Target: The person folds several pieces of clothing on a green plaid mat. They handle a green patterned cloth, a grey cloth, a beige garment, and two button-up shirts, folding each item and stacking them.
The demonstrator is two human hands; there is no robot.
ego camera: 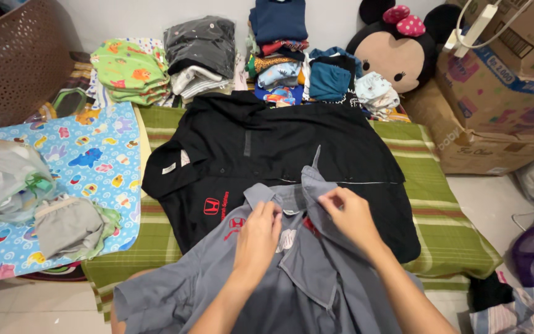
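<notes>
head cam | looks steeply down, forward | close above striped mat (446,216)

— We're in a home, we'd say, on the floor of a room where laundry gets folded.

— What tells us so?

— Stacks of folded clothes (279,52) along the wall, a plush mouse toy (390,49), a woven laundry basket (16,59), a child's printed mat (88,161) and a striped green mattress (446,216) on tiled floor.

Grey shirt (292,278) on black shirt (267,148), green striped mat (446,229).
</notes>
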